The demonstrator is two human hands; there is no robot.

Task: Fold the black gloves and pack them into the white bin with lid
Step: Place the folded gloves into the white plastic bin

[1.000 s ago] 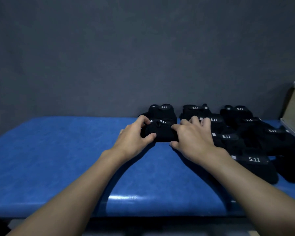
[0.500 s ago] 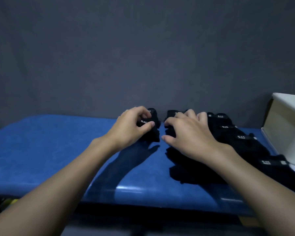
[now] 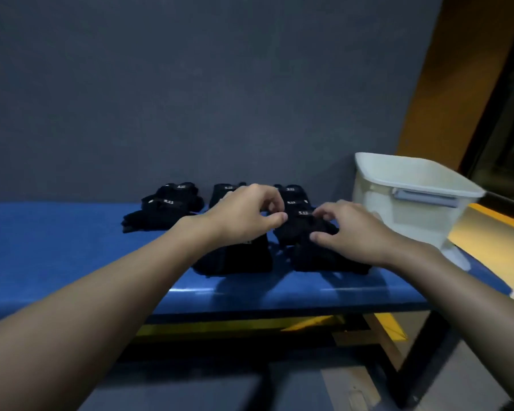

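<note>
Head view: 2 hands, 1 white bin (image 3: pixel 413 209), and black gloves (image 3: pixel 166 209) in 3 rows left of the bin; their exact number cannot be told. Fingers of the left hand (image 3: pixel 244 215) pinch the edge of 1 glove (image 3: pixel 301 226) in the row nearest the bin, and fingers of the right hand (image 3: pixel 353 232) curl over it. The nearest gloves lie close to the desk (image 3: pixel 57 247) front edge. Bare blue desk runs far left of the bin. A grey wall (image 3: pixel 190 99) stands behind.

- gloves (image 3: pixel 306 229): black cloth, matt, small white printed logos
- table (image 3: pixel 57 247): blue cover, smooth, glossy sheen along the front edge
- bin (image 3: pixel 404 209): white plastic, smooth, slightly translucent walls
- wall (image 3: pixel 190 99): grey, matt, even finish
</note>
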